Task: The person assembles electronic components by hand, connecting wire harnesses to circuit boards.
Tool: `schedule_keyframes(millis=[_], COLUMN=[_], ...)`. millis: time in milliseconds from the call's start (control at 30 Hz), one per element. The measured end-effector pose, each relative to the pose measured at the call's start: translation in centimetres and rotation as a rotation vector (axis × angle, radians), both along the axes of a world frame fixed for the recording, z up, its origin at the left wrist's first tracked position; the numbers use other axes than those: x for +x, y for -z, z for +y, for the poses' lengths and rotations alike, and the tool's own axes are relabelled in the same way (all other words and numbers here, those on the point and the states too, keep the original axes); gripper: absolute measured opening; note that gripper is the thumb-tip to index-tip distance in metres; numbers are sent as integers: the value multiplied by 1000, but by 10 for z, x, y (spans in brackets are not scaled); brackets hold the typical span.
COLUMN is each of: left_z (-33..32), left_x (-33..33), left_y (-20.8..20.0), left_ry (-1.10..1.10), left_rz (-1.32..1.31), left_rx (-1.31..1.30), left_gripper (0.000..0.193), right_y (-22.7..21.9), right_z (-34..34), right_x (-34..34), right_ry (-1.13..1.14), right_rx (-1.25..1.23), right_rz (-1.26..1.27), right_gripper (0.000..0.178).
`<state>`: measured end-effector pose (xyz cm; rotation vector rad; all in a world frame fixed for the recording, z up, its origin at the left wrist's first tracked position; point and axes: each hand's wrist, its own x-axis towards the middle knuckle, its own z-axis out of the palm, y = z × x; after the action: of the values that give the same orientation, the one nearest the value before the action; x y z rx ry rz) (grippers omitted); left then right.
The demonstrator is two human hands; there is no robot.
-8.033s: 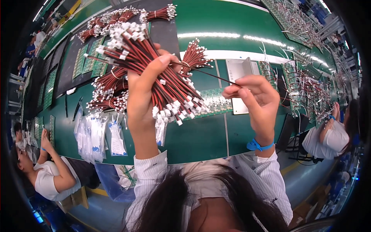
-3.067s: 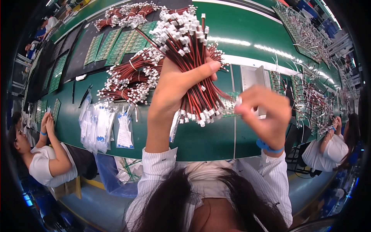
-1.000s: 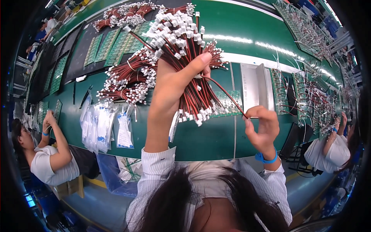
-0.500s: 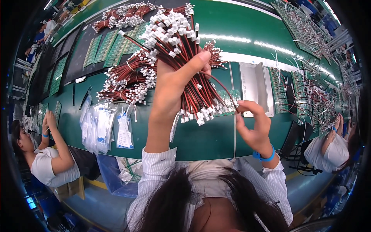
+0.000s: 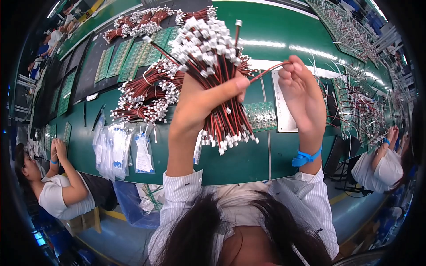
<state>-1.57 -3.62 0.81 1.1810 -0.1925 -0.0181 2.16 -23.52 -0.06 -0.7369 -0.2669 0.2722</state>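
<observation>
My left hand (image 5: 191, 106) is wrapped round a thick bundle of red-and-black wire cables (image 5: 222, 95) and holds it up above the table. White connectors crowd the bundle's top and bottom ends. A single cable (image 5: 269, 70) stretches out of the bundle to the right. Its far end is pinched between the thumb and fingers of my right hand (image 5: 304, 95), raised beside the bundle; the fingertips cover that end. Below the right hand, partly hidden by it, lies a silver metal plate (image 5: 283, 108), and a green circuit board (image 5: 261, 116) is left of it.
More tied cable bundles (image 5: 146, 88) lie behind and left of my left arm. Clear plastic bags (image 5: 113, 148) are at the near left. Circuit board panels (image 5: 120, 60) rest on a black mat; wired boards (image 5: 355, 106) spread rightward. Co-workers sit on both sides.
My right hand has moved up and away from the table, still pinching the cable. The cable, which curved downward, now runs taut up to the right. The left hand keeps its hold.
</observation>
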Motion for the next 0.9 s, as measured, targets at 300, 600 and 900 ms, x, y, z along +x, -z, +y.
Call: schedule_keyframes(millis=[300,600,900], left_z=[-4,-7,-20], left_x=[-5,-2,-6], left_y=[-2,1,-3], left_ry=[75,-208,-321], left_rz=[-23,-41,-81], left_rx=[6,-110,-48], left_gripper=[40,21,10], right_y=[-18,-11,-10], right_z=[27,25,30], right_x=[-1,-11,-21], right_ry=[-43,-170,-226], right_rx=[-281,-367,-264], right_rz=[-103,-59,34], right_gripper=[36,47,25])
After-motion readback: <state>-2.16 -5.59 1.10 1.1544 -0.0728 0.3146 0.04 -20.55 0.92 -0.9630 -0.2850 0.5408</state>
